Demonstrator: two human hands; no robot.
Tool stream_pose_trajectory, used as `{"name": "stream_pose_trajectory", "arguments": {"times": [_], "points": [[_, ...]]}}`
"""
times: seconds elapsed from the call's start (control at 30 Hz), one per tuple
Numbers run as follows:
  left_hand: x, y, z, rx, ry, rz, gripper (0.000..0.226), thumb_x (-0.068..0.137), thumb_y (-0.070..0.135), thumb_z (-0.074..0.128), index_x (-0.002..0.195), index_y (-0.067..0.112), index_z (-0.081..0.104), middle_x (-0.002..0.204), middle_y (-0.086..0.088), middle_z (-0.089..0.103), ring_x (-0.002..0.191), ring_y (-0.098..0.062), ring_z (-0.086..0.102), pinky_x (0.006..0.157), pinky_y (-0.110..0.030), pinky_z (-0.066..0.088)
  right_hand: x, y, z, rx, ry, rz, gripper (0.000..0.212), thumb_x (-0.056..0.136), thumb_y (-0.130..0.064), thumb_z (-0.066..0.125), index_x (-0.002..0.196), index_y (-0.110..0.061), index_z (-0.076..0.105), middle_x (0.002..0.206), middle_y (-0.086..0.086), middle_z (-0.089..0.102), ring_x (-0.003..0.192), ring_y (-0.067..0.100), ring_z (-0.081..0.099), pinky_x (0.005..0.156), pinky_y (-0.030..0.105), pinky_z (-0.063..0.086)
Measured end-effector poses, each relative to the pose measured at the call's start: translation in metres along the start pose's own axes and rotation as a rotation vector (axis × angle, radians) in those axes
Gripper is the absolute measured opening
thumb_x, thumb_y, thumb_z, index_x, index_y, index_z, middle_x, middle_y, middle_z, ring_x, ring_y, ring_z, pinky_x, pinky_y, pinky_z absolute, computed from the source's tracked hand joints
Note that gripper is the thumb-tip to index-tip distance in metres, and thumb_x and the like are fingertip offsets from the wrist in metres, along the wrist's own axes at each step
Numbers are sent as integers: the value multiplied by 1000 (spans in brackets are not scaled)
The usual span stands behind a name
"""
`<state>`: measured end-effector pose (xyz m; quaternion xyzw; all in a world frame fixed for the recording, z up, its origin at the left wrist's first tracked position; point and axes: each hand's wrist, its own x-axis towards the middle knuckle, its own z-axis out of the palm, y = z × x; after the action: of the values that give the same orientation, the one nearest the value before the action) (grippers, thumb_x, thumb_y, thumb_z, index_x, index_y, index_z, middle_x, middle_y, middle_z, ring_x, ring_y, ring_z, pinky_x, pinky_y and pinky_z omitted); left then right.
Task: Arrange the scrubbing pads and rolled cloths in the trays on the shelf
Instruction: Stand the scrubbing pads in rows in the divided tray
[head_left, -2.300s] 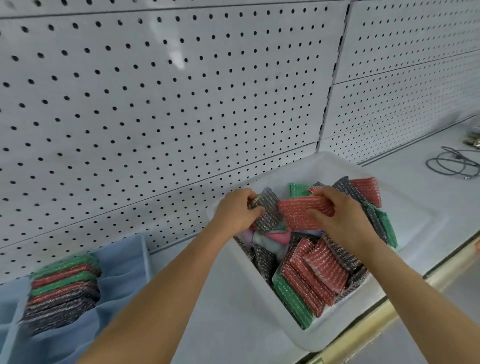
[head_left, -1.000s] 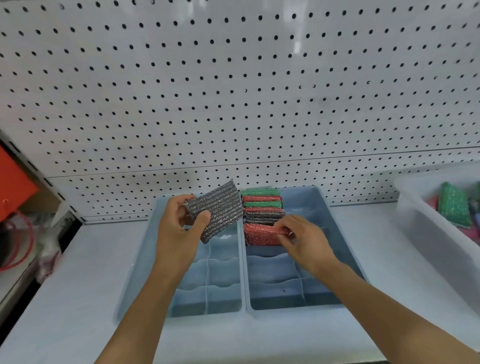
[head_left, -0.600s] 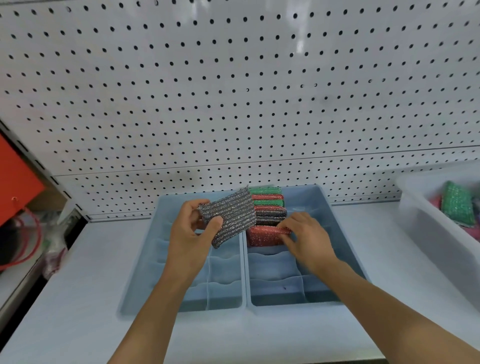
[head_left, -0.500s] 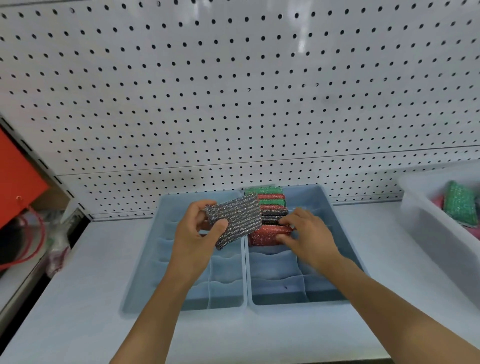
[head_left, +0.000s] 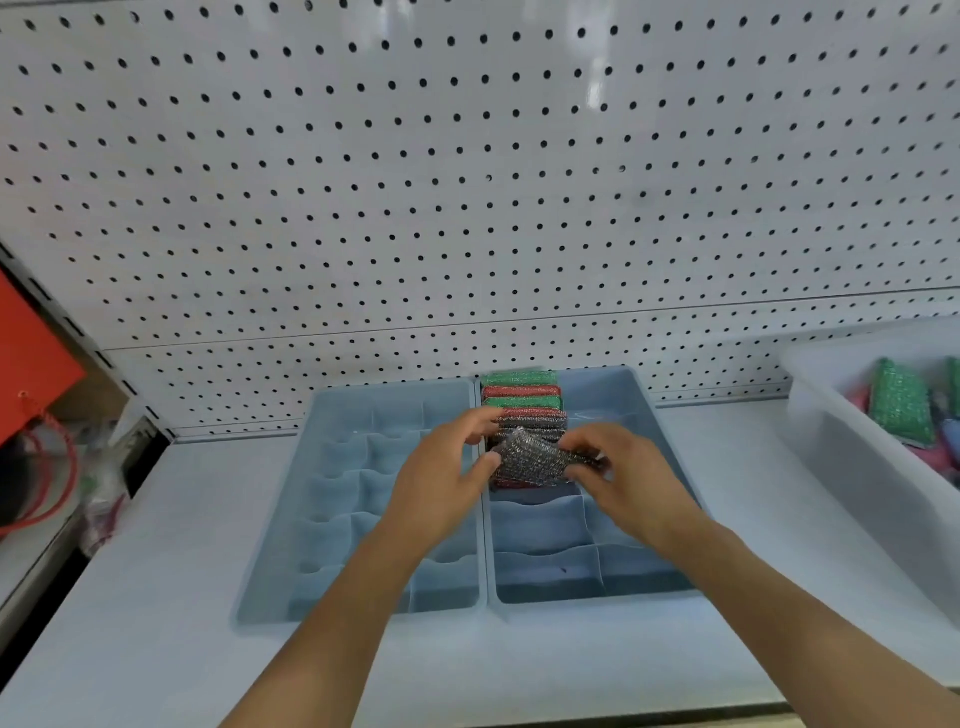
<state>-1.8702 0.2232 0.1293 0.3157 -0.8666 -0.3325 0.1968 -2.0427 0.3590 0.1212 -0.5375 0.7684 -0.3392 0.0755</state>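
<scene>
While both hands pinch it, glittery grey mesh pad (head_left: 535, 460), left hand (head_left: 447, 478) and right hand (head_left: 618, 475) gripping opposite ends, over the row of upright pads (head_left: 522, 400), right blue plastic divided tray (head_left: 639, 415), white shelf (head_left: 156, 597).

You hold a silver-grey scrubbing pad (head_left: 535, 457) between both hands, your left hand (head_left: 447, 483) gripping its left edge and your right hand (head_left: 623, 478) pinching its right end. It hangs tilted over the right blue tray (head_left: 644, 582), at the near end of a row of pads (head_left: 522, 402) standing on edge in that tray's far-left compartments: green, red, green, red, then dark ones. The left blue tray (head_left: 332, 519) sits touching it. A green pad (head_left: 901, 400) lies in the white bin (head_left: 852, 447) at your right.
</scene>
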Motion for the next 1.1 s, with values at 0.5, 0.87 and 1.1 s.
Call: {"name": "stream_pose_trajectory", "arguments": {"times": [0.5, 0.87, 1.1], "points": [[-5, -16, 16, 212, -34, 83, 52, 91, 28, 63, 138, 36, 43, 137, 11, 53, 124, -10, 49, 102, -31, 44, 12, -10, 20, -411, -14, -186, 20, 72, -6, 76, 90, -12, 68, 85, 4, 65, 80, 26, 61, 48, 35, 49], [15, -3, 22, 508, 33, 146, 23, 93, 25, 57, 111, 32, 69, 115, 15, 67, 102, -11, 55, 71, -29, 47, 15, 5, 38, -373, 72, -153, 22, 67, -11, 83, 84, -15, 70, 92, 2, 62, 80, 23, 61, 61, 33, 55], [20, 4, 21, 559, -10, 93, 21, 95, 33, 53, 111, 34, 67, 110, 14, 67, 101, -10, 53, 75, -27, 47, -3, 20, -16, -203, -10, -82, 40, 90, -37, 61, 128, -28, 56, 128, -8, 56, 116, 15, 50, 97, 34, 42]]}}
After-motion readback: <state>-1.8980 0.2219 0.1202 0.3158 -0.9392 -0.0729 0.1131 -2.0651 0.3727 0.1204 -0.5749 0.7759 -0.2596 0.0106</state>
